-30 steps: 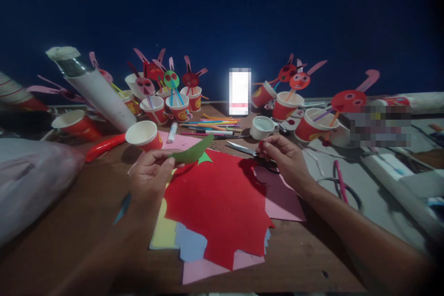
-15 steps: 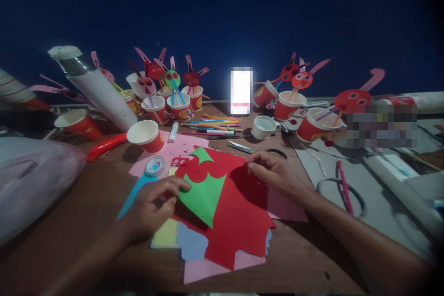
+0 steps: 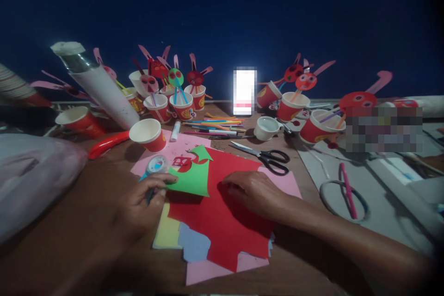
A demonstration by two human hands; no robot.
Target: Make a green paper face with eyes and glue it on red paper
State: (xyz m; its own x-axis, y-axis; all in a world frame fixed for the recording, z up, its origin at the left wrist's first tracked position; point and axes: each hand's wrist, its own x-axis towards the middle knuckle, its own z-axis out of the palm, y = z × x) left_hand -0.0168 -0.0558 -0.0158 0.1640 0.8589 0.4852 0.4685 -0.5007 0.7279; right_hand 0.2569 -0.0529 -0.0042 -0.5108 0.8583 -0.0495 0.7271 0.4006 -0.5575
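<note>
My left hand (image 3: 140, 203) pinches the left edge of a green paper piece (image 3: 192, 176) that lies on a red paper sheet (image 3: 222, 215). Its fingers are closed on the paper, beside a blue-handled tape dispenser (image 3: 155, 167). My right hand (image 3: 251, 190) rests on the red sheet just right of the green piece, fingers curled down against the paper. Black-handled scissors (image 3: 267, 156) lie apart on the table beyond my right hand. Pink, yellow and blue sheets (image 3: 194, 245) stick out from under the red one.
Red paper cups with paper faces on straws (image 3: 180, 101) stand at the back left and back right (image 3: 294, 101). An empty red cup (image 3: 148, 134), a white cup (image 3: 265, 128), coloured pens (image 3: 215, 126), a glue stick (image 3: 174, 131), a white tube (image 3: 100, 92) and a plastic bag (image 3: 31, 180) surround the work.
My left hand brought the green piece down flat onto the red sheet. My right hand left the scissors on the table and moved down-left onto the red sheet.
</note>
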